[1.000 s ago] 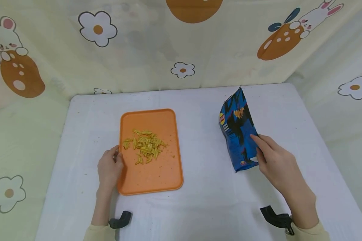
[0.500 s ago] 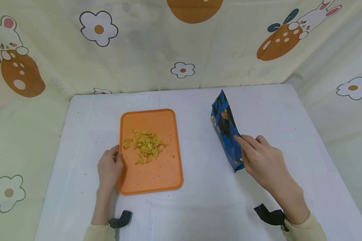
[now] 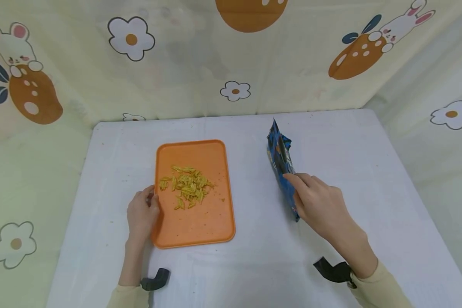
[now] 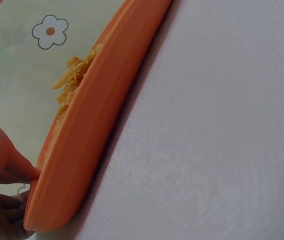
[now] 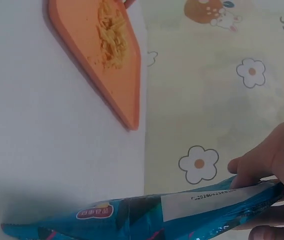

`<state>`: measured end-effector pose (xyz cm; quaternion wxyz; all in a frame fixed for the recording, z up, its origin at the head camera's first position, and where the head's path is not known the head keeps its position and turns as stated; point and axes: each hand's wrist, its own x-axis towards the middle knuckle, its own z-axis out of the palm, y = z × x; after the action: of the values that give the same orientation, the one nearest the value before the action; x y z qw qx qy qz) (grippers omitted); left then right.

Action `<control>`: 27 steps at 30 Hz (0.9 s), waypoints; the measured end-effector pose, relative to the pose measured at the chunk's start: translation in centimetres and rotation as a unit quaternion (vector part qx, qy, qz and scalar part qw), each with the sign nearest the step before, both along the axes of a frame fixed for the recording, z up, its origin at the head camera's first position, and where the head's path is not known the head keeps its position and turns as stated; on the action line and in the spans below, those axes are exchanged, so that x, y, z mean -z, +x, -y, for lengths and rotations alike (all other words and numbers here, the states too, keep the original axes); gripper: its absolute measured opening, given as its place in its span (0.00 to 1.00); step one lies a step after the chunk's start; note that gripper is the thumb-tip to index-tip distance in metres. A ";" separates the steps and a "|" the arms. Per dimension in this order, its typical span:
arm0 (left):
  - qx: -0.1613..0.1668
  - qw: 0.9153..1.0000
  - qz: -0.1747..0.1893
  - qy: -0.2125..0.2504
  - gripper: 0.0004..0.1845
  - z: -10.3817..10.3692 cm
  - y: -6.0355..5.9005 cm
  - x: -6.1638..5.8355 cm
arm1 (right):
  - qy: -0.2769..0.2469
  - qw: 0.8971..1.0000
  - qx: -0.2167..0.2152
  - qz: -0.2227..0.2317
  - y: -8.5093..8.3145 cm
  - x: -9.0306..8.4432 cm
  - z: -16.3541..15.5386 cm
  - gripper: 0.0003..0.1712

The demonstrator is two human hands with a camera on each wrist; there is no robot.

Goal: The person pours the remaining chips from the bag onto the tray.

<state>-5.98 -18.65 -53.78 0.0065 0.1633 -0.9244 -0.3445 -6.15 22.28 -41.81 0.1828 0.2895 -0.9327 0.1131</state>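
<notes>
Right hand: my right hand grips the blue snack bag, fingers and thumb curled round its lower part; the bag stands on edge on the table, right of centre, its opened top pointing away from me.
Left hand: my left hand holds the left rim of the orange tray, thumb on top of the rim and fingers curled beside it.
Tray contents: a loose heap of yellow snack sticks lies in the upper half of the tray, with crumbs scattered towards its right side.
Around and in the way: tray and bag stand well apart, with bare tabletop between them. I see dark wrist mounts at both cuffs, the left one and the right one, lying near the table's front edge.
Left wrist view only: from low down I see the tray's rim in profile resting on the table, the sticks rising just above it, and my thumb against the rim.
Right wrist view only: I see the bag's white date strip and a small logo, which my hand covers in the head view.
Surface and room: a white table with fine specks, closed in behind and at both sides by a cream curtain printed with flowers, rabbits and orange shapes.
</notes>
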 end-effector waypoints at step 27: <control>-0.006 1.000 0.002 -0.002 0.21 -0.3 0.1 -0.4 | -0.084 0.982 0.153 0.078 2.5 3.3 9.5 0.09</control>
<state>-5.87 -18.32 -53.39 0.0071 0.1697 -0.9240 -0.3425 -3.65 12.79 -45.13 0.1480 0.1174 -0.9646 0.1842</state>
